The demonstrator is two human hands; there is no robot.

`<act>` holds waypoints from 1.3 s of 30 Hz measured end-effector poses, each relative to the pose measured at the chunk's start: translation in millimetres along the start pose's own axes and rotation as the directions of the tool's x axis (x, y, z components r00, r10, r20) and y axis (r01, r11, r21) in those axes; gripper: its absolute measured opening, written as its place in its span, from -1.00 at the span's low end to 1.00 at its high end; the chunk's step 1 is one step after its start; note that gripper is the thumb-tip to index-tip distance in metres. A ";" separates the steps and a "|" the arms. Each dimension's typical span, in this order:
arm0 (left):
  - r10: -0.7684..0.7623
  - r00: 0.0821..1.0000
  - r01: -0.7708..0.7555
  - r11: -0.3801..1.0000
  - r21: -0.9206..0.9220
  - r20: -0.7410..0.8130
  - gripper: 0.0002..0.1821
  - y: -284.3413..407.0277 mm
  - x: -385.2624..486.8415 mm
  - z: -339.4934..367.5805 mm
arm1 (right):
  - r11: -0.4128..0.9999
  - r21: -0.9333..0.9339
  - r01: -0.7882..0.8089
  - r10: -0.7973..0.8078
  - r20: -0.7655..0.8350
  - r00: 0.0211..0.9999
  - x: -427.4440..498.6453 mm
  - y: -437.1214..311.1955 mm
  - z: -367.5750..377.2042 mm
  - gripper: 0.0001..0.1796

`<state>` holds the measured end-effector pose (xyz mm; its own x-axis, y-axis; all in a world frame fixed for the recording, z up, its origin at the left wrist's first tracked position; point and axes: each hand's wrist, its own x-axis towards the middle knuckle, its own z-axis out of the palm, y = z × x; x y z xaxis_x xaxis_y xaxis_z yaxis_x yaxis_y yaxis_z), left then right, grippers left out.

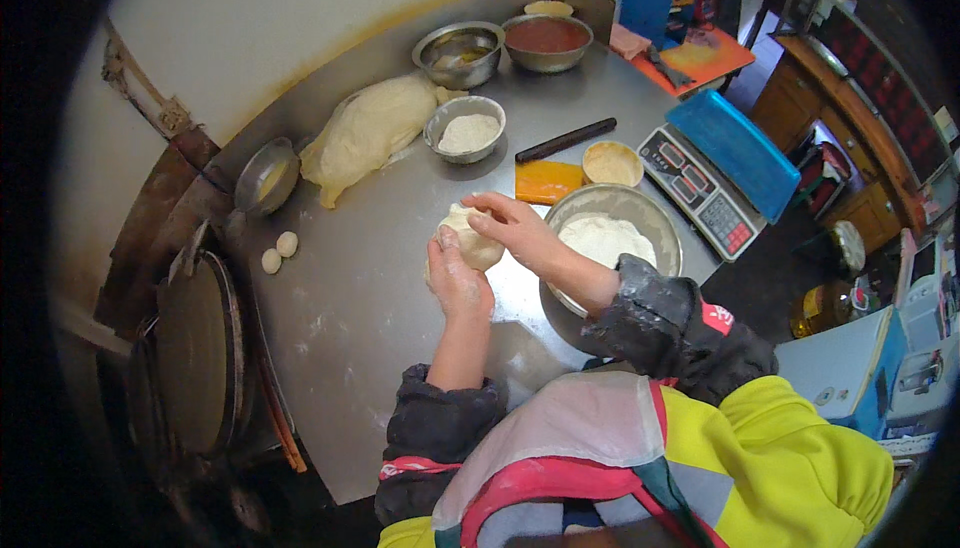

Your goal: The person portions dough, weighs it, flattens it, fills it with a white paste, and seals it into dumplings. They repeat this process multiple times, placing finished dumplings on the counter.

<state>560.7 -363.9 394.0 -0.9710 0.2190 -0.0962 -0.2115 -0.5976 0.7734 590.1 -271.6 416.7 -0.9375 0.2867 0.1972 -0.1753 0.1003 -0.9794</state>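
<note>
My left hand cups a lump of pale dough from below and the left. On its upper right side, the fingers of my right hand press and pinch the same lump. Both hands are raised over the steel worktop. Just right of them stands a large metal bowl of white flour, partly hidden by my right forearm. A big mass of dough lies at the back left. Two small dough balls touch each other near the left edge.
Behind my hands are a smaller flour bowl, a dark rolling pin, a small tub and a digital scale with a blue pan. Bowls with red sauce and oil stand farther back. A round griddle is left.
</note>
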 end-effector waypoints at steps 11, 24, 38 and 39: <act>0.110 0.994 -0.110 0.994 -0.004 -0.006 -0.65 -7.6 -14.7 8.3 | 0.939 -0.331 0.089 -0.212 -0.356 0.910 14.4 -2.7 12.8 -0.56; 0.210 0.978 -0.192 0.855 0.483 0.016 -0.65 -6.6 9.6 -7.1 | 0.923 -0.357 -0.144 0.094 -0.152 0.984 3.3 3.2 15.3 -0.51; -0.285 0.958 0.281 0.956 0.082 0.044 -0.60 -17.4 3.0 -10.6 | 0.921 0.082 -0.380 0.385 -0.052 0.921 -2.0 19.6 -3.9 -0.50; -0.322 0.944 0.316 0.944 0.092 0.067 -0.59 -16.3 6.4 -14.3 | 0.890 0.167 -0.424 0.425 0.028 0.905 -4.5 16.4 -7.0 -0.52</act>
<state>556.3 -363.8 371.8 -0.8414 0.4506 -0.2983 -0.4960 -0.4246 0.7574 593.5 -264.6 400.0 -0.9311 0.2752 -0.2394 0.1911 -0.1911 -0.9628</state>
